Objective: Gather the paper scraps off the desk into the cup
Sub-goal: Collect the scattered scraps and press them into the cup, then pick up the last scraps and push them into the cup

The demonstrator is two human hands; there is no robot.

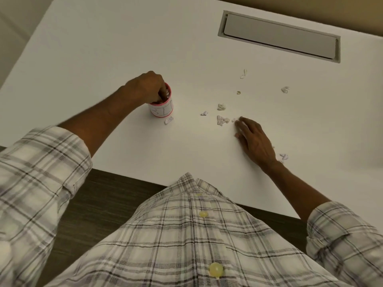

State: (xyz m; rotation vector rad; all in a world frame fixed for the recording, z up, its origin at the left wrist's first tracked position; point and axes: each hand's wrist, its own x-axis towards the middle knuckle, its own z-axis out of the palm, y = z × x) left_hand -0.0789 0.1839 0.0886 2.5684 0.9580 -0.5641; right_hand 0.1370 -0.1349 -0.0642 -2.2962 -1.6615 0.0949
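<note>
Now the left hand (149, 88) curls into the cup (162, 111), its hold unclear; the right hand (252, 139) lies flat, open-fingered, beside scraps (222, 120).

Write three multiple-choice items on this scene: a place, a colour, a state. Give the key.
1. The small white paper scrap nearest the round pink-rimmed, white-labelled cup lies: A on the white desk by the cup's base; B inside the cup; C on the cup's rim.
2. The cup's rim is: A blue; B pink; C green.
3. The right hand is: A gripping the cup; B clenched in a fist; C open, fingers straight on the desk.
Key: A, it lies on the desktop just before the cup; B, the rim shows pink; C, its fingers lie extended on the desktop.
</note>
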